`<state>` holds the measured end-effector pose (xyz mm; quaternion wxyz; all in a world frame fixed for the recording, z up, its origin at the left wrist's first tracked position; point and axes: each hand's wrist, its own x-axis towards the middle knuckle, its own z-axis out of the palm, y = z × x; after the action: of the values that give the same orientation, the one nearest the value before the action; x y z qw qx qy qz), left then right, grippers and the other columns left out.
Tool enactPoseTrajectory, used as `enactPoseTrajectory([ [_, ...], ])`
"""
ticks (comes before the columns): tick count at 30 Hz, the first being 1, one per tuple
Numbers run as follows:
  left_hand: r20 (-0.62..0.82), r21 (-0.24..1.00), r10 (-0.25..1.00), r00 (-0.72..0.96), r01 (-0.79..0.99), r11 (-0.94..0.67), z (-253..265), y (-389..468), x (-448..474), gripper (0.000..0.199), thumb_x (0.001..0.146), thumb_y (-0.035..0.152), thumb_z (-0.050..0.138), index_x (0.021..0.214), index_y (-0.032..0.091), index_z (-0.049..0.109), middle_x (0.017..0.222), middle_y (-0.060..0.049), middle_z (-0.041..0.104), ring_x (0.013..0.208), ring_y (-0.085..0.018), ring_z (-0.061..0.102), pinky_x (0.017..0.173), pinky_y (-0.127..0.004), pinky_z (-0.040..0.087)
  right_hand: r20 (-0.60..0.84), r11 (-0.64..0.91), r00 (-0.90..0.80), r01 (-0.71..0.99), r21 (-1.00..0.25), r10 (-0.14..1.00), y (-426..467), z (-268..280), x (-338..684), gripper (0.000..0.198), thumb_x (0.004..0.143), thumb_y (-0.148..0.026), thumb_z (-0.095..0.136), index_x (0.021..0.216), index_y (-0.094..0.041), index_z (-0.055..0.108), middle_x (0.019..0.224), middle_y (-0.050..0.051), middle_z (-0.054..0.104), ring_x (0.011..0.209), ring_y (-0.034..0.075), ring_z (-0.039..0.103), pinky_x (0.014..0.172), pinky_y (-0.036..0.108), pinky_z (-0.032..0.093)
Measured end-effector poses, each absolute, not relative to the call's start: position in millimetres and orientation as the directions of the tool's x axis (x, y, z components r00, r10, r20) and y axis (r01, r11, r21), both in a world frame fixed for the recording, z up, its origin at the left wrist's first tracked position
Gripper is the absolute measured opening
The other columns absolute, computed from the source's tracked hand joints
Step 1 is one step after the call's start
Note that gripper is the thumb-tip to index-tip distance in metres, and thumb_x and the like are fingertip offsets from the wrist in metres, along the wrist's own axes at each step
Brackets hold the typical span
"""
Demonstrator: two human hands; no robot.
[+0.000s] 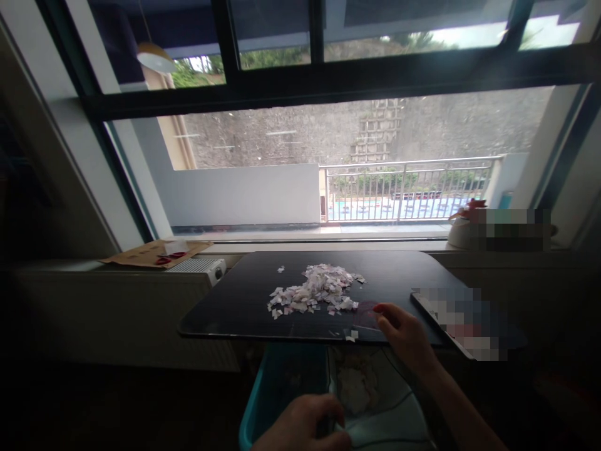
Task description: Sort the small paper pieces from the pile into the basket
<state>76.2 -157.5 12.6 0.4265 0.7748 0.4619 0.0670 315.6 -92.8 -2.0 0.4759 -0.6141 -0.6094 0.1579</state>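
Note:
A heap of small torn or cut paper pieces (pixel 323 288) lies on the dark tabletop (pixel 244 307), with a few loose bits near its front edge. My right hand (pixel 406 335) is over the front of the table, right of the heap. Its fingers are curled together near a small red spot and a faint reddish outline; what they hold is unclear. Lower down, my left hand (pixel 305 425) is closed above a turquoise bin (pixel 256 394), with a tiny pale bit at its fingertips. Beside the bin, a pale bag or cloth (pixel 389 429) has whitish scraps (pixel 357 385) on it.
A flat, blurred-out device or sheet (pixel 451 326) lies at the table's right. Red-handled scissors (pixel 171 257) rest on brown cardboard (pixel 136 254) at left, near a white heater (pixel 216 270). A white round object (pixel 457 233) stands on the right windowsill, below the large window.

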Motion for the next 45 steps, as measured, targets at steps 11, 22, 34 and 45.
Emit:
enactPoseTrajectory([
  [11, -0.267, 0.730, 0.778, 0.568, 0.646, -0.222, 10, -158, 77, 0.022, 0.076, 0.037, 0.052, 0.091, 0.024, 0.063, 0.087, 0.003, 0.063, 0.082, -0.015, 0.056, 0.068, -0.021, 0.038, 0.310, 0.201, 0.169, 0.465, -0.862, 0.936, -107, -11, 317, 0.030, 0.075, -0.037, 0.050, 0.091, -0.015, 0.063, 0.080, 0.006, 0.067, 0.073, 0.019, 0.061, 0.063, 0.027, 0.046],
  [22, -0.263, 0.728, 0.790, 0.553, 0.652, -0.213, 10, -161, 77, 0.025, 0.076, 0.039, 0.052, 0.093, 0.025, 0.063, 0.091, 0.003, 0.063, 0.084, -0.015, 0.056, 0.070, -0.020, 0.039, 0.366, 0.240, 0.125, 0.558, -0.794, 0.922, -109, -10, 309, 0.032, 0.078, -0.039, 0.049, 0.094, -0.016, 0.064, 0.067, 0.002, 0.064, 0.057, 0.014, 0.056, 0.055, 0.024, 0.044],
  [34, -0.280, 0.719, 0.774, 0.568, 0.658, -0.222, 11, -160, 77, 0.026, 0.076, 0.039, 0.052, 0.095, 0.024, 0.062, 0.096, 0.002, 0.062, 0.085, -0.016, 0.055, 0.072, -0.021, 0.039, 0.426, 0.237, 0.172, 0.623, -0.745, 0.888, -116, -7, 295, 0.028, 0.078, -0.036, 0.047, 0.090, -0.018, 0.065, 0.068, 0.003, 0.067, 0.059, 0.016, 0.060, 0.056, 0.024, 0.046],
  [45, -0.201, 0.703, 0.748, 0.632, 0.625, -0.339, 12, -158, 84, 0.024, 0.070, 0.030, 0.061, 0.094, 0.025, 0.064, 0.094, 0.001, 0.065, 0.090, -0.018, 0.057, 0.074, -0.021, 0.039, 0.449, 0.251, 0.142, 0.665, -0.703, 0.882, -113, -5, 278, 0.027, 0.079, -0.032, 0.046, 0.093, -0.019, 0.065, 0.074, 0.003, 0.069, 0.062, 0.017, 0.062, 0.060, 0.025, 0.047],
])
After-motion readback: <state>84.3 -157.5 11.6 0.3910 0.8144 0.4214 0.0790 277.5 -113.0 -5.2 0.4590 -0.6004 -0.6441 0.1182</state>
